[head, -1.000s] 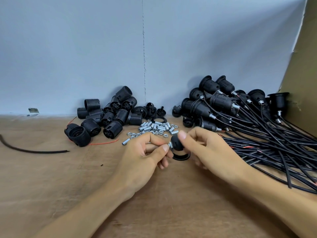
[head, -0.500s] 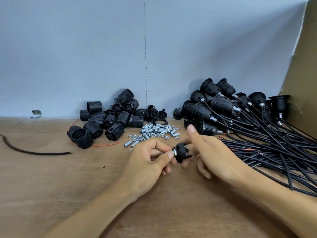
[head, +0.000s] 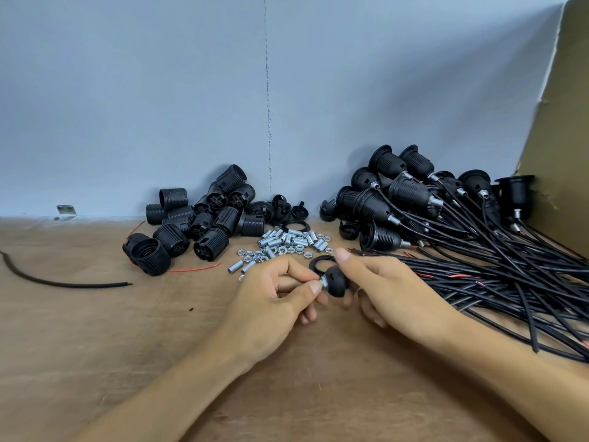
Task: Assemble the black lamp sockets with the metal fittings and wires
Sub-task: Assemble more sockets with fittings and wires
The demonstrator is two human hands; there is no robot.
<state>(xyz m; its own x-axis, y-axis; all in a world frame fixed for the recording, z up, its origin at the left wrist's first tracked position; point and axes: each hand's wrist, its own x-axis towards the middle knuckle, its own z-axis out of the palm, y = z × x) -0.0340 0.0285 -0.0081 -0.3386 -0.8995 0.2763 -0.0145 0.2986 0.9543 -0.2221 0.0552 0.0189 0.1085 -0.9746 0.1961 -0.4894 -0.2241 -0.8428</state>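
Note:
My right hand [head: 392, 290] grips a black dome-shaped socket cap [head: 335, 281] just above the wooden table [head: 95, 330]. My left hand [head: 274, 301] pinches a small metal fitting [head: 322, 280] at the cap's left end between thumb and forefinger. A black ring [head: 320, 261] lies on the table right behind the cap. Loose metal fittings and nuts [head: 287, 244] are scattered behind my hands. Bare threaded black sockets [head: 197, 224] are piled at the back left. Sockets with fittings and black wires [head: 430, 212] are heaped at the back right.
A loose black cable [head: 57, 282] lies at the left. A thin red wire [head: 194, 268] lies by the left pile. A grey wall [head: 255, 90] closes the back, and a cardboard panel [head: 564, 138] stands at the right. Wires [head: 510, 282] spread across the right side of the table.
My right hand has turned the cap and regripped it, forefinger now over its top. The black ring stays on the table behind the cap. My left hand keeps pinching the fitting.

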